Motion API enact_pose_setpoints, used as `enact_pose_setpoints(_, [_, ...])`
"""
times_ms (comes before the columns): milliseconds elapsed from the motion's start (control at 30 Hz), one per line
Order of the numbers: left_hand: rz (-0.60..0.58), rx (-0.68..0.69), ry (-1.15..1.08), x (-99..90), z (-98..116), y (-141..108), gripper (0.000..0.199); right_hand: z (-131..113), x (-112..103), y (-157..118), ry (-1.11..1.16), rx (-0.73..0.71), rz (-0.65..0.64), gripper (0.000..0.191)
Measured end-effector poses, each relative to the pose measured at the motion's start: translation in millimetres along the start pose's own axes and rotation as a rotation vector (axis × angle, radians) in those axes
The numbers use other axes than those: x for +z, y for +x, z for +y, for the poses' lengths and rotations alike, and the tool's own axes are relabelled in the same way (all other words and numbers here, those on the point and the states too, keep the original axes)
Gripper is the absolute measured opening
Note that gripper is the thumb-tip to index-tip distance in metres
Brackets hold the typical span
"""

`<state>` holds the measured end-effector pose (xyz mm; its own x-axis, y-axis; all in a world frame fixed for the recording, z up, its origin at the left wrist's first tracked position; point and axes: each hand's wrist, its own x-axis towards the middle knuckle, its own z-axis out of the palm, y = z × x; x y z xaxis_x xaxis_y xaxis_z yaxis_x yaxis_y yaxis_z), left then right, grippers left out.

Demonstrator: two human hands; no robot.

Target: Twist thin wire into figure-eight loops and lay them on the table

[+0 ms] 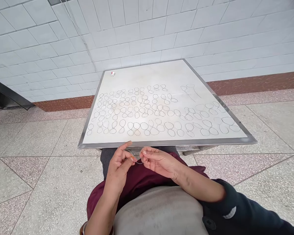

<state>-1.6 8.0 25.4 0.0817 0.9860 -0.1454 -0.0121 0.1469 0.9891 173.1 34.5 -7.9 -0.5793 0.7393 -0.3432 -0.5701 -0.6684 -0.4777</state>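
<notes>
Both my hands are held together just below the front metal edge of the table. My left hand and my right hand both pinch a thin wire loop between thumbs and fingers. The wire is fine and partly hidden by my fingers. Many similar wire figure-eight loops lie in loose rows on the white, steel-framed tabletop, beyond my reach point at the edge. A small white and red object sits near the far left corner.
A maroon cloth and a grey apron cover my lap, and a dark sleeve covers my right forearm. White tiles line the wall behind the table, above a terrazzo floor. A dark angled object juts in at the left.
</notes>
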Motion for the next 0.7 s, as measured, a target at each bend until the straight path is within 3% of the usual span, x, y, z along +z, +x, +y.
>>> enact_pose_setpoints(233, [0.032,0.002,-0.045,-2.2,1.2,-3.8,0.041,-1.3,3.4,-4.7,-0.022,0.049,-0.076,0.017])
enact_pose_setpoints(467, [0.039,-0.003,-0.081,0.1,2.0,-6.9,0.042,4.0,6.7,-2.0,0.050,0.005,0.024,0.014])
enact_pose_setpoints(700, [0.034,0.010,-0.087,4.7,0.7,-7.7,0.042,6.7,9.9,-5.0,0.060,-0.105,0.025,0.012])
